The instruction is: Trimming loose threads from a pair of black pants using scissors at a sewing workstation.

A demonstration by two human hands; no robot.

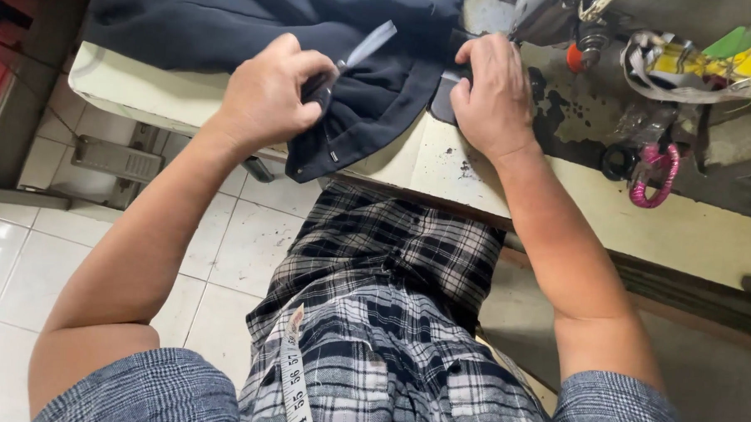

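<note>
The dark navy garment ran off the top edge. The sewing machine was cropped there too, its needle hidden behind the right hand. The left hand covered the fabric fold it pinched.

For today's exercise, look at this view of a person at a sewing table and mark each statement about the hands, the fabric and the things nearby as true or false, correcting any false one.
1. The left hand pinches a fold of the dark navy fabric. True.
2. The right hand holds a pair of scissors. False: it presses flat on the fabric beside the sewing machine.
3. A measuring tape hangs down the person's front. True.
4. The pink coiled cord lies left of the left hand. False: it lies on the table, right of the right hand.
5. The fabric is bright red. False: it is dark navy.
</note>
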